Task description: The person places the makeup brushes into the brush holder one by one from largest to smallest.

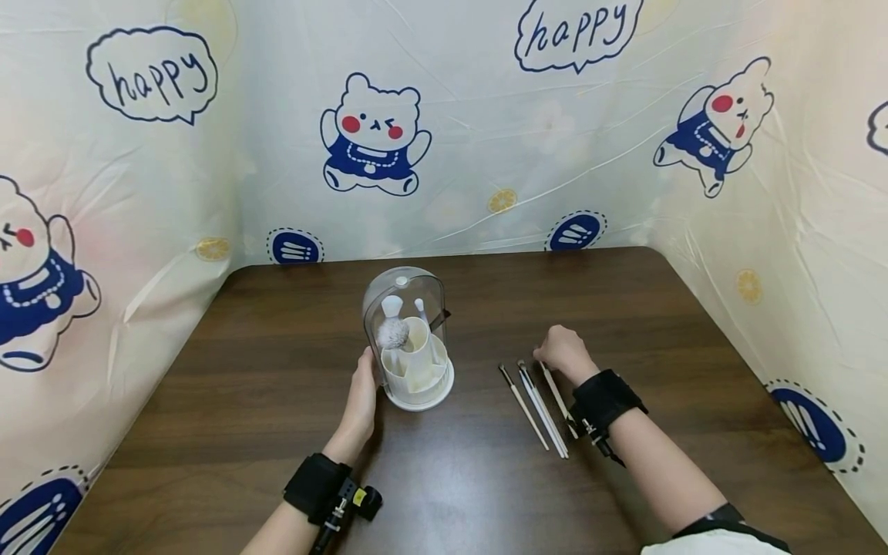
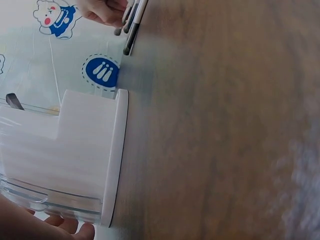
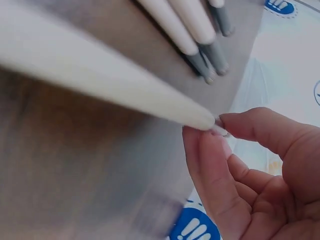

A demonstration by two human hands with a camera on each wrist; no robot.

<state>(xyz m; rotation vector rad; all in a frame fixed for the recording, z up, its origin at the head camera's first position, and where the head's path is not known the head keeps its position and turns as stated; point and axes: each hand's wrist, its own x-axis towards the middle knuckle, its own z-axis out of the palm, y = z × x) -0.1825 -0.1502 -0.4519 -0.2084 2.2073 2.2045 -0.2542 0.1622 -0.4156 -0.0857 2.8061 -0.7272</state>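
A clear domed makeup brush holder (image 1: pixel 420 397) stands on the table, with a fluffy grey-and-white brush (image 1: pixel 392 331) and other brushes visible inside. My left hand (image 1: pixel 359 397) rests against its left side; in the left wrist view the fingertips (image 2: pixel 86 231) touch the clear wall. Over to the right, my right hand (image 1: pixel 565 352) pinches the far end of a pale makeup brush (image 3: pixel 100 75) between thumb and fingers. Beside that brush lie a thin brush (image 1: pixel 525 408) and a pair of white-handled brushes (image 1: pixel 544 412), side by side.
The brown wooden table (image 1: pixel 277 347) extends around these things. A patterned sheet (image 1: pixel 472 139) with bears and lettering hangs along the back and both sides. A black wrist strap with a camera (image 1: pixel 319 489) is on my left wrist, another strap (image 1: pixel 607 405) on my right.
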